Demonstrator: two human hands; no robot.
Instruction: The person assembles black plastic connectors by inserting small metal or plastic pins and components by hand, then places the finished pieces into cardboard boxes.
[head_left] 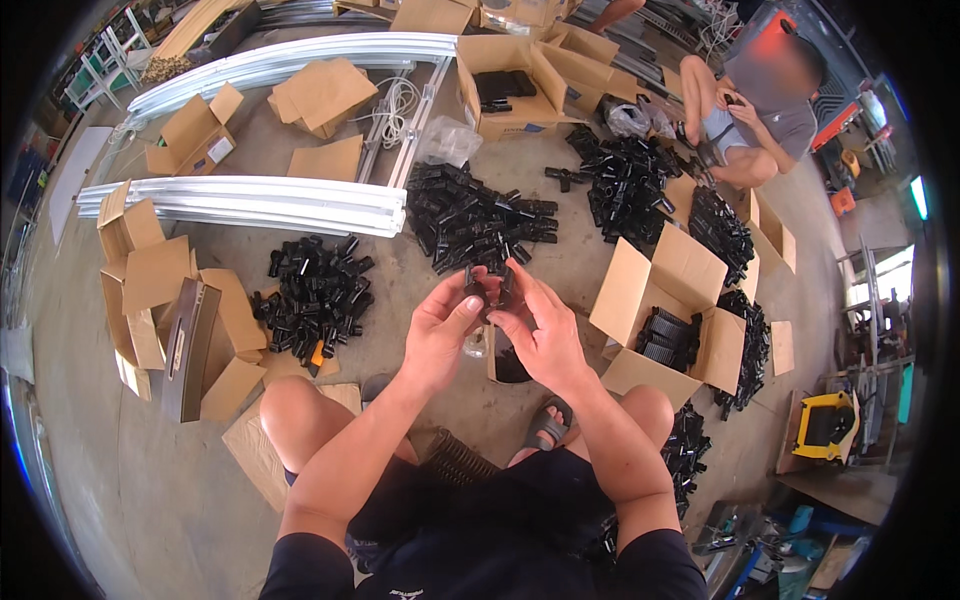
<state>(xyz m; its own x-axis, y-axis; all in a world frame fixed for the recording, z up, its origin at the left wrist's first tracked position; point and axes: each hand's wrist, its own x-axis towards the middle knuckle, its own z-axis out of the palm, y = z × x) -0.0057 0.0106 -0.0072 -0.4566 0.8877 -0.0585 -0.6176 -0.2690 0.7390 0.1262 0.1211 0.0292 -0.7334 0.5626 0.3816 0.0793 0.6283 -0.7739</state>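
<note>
My left hand (445,325) and my right hand (542,330) are raised close together in front of me. Fingers and thumb of the left are closed on a small black plastic fitting (477,291). Another dark piece (506,288) is pinched in the right; whether the two are joined, I cannot make out. Just beyond my hands lies a large pile of black plastic fittings (470,215) on the floor. A small open box (507,366) with black parts in it sits beneath them, partly hidden by my right hand.
More black fittings lie heaped at left (318,295) and at far right (630,185). An open carton (665,325) with stacked black parts stands right; cut cartons (160,290) stand left. Silver metal rails (250,205) lie beyond. A co-worker (750,110) sits at the far right.
</note>
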